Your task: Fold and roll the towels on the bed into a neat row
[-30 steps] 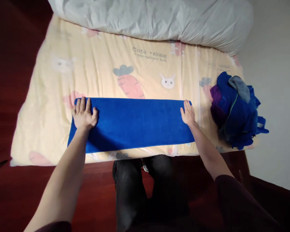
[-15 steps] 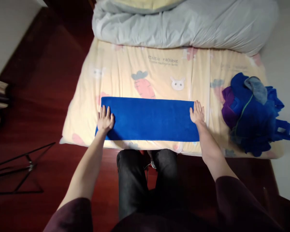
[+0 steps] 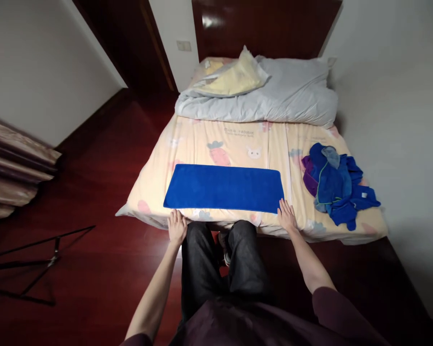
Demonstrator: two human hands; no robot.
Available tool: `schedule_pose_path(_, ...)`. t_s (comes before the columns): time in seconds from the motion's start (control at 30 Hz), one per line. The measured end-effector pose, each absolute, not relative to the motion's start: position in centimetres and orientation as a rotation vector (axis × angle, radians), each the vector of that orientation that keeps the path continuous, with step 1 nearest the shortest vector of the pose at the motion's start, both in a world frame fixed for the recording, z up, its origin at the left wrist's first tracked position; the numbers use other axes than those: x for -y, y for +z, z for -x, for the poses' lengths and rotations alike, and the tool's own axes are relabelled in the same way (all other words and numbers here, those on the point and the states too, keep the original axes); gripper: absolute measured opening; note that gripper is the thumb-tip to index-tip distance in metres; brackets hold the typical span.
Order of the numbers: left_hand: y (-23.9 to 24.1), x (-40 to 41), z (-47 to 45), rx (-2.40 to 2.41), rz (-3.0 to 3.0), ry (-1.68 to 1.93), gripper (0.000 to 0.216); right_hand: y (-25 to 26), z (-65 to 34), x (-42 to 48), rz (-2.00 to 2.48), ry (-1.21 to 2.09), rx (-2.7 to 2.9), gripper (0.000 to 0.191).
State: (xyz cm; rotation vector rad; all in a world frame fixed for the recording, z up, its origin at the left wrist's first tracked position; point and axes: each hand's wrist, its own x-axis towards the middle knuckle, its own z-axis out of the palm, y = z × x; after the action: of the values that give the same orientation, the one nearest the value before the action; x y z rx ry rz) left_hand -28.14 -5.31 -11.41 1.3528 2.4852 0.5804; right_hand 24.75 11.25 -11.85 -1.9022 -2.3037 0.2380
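A blue towel, folded into a long flat strip, lies across the near end of the bed's yellow cartoon-print sheet. My left hand rests with fingers stretched out at the bed's front edge, just below the towel's near left corner. My right hand lies flat and open at the towel's near right corner, fingertips touching or almost touching it. Neither hand holds anything.
A heap of blue and purple cloths sits on the bed's right side. A grey duvet and a yellow pillow are bunched at the far end. A black metal stand lies on the dark red floor at the left. A white wall is close on the right.
Both hands slid off the towel's ends back to the near edge of the bed. The view pulled back and rose, so the whole bed and room now show.
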Motion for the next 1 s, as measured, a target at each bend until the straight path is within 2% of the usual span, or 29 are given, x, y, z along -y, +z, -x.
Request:
schedule_pose_path(0.17, -9.1, 9.3, 23.6, -2.315, -1.42, 0.819, 0.052, -12.2, -25.2, -6.0, 1.95, 0.221, 2.144, 0.065)
schedule_pose_path(0.33, -7.5, 10.5, 15.6, -1.757, -1.518, 1.093, 0.029, -12.1, -24.4, -3.9, 1.962, 0.233, 2.01, 0.064)
schedule_pose_path(0.47, -8.7, 7.8, 10.3, -1.4, -1.006, 1.144, 0.018, -11.2, -24.2, -4.5, 1.964, 0.212, 1.967, 0.058)
schedule_pose_path(0.6, -10.2, 4.6, 8.4, -1.206, -0.384, 1.217, 0.026, -8.7, -22.0, -7.1, 1.942, 0.142, 1.827, 0.053)
schedule_pose_path(0.7, -10.3, 3.0, 7.8, -1.032, -0.115, 1.332, 0.032, -5.7, -18.2, -10.7, 1.771, 0.243, 1.93, 0.052)
schedule_pose_path(0.87, -10.2, 1.0, 7.1, -0.906, 0.111, 1.473, 0.028, -1.8, -9.5, -17.1, 1.643, 0.478, 2.337, 0.045)
schedule_pose_path(1.0, -11.2, -0.5, 7.5, -0.847, 0.149, 1.474, 0.018, -1.7, -2.4, -21.7, 1.688, 0.597, 2.506, 0.041)
